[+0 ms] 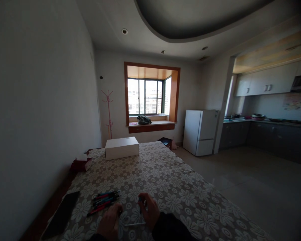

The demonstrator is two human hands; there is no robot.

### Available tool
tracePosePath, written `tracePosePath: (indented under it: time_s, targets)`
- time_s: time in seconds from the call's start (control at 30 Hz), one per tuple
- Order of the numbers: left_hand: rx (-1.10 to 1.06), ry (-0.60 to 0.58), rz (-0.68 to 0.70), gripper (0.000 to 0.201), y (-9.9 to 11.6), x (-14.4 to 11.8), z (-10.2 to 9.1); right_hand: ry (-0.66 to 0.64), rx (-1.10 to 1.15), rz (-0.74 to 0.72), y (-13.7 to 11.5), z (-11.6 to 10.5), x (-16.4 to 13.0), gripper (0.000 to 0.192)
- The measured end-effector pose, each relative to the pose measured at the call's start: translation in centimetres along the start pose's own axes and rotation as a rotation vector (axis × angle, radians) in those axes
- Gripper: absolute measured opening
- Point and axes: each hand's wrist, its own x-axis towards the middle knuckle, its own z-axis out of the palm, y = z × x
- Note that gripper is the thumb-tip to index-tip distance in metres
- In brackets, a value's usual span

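My two hands rest low on a table covered by a floral lace cloth (165, 174). My right hand (148, 211) pinches a small dark pen part upright between its fingertips. My left hand (110, 222) lies with curled fingers just left of it, beside a thin pale pen refill (134, 224) lying on the cloth. A bunch of several red and blue pens (104, 201) lies just beyond my left hand. Whether my left hand holds anything is hidden in the dim light.
A white flat box (121, 147) sits at the table's far end, a dark red tissue box (80, 164) at the left edge, a black flat object (61, 214) near left. A wall runs along the left; open floor, a white fridge (200, 132) and kitchen counter lie right.
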Motion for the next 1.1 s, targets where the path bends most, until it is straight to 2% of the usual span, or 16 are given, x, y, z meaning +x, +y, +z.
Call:
tracePosePath:
  time_s: [0.07, 0.2, 0.53, 0.87, 1.1]
  targets:
    - [-0.041, 0.029, 0.016, 0.028, -0.04, -0.05, 0.16, 0.009, -0.001, -0.002, 0.1, 0.02, -0.01, 0.01]
    - [-0.092, 0.059, 0.029, 0.03, -0.02, -0.13, 0.26, -0.052, -0.006, -0.01, 0.29, 0.11, -0.06, 0.007]
    - [-0.059, 0.032, 0.052, 0.03, 0.12, -0.05, -0.07, -0.128, -0.023, 0.014, 0.3, 0.12, -0.17, 0.01]
    - [0.029, -0.012, 0.013, 0.036, -0.15, 0.03, -0.14, -0.043, -0.039, 0.013, 0.41, 0.26, -0.2, 0.007]
    - [0.023, 0.015, -0.002, 0.036, -0.57, -0.03, 0.29, -0.164, -0.06, 0.051, 1.02, 0.55, -0.34, 0.008]
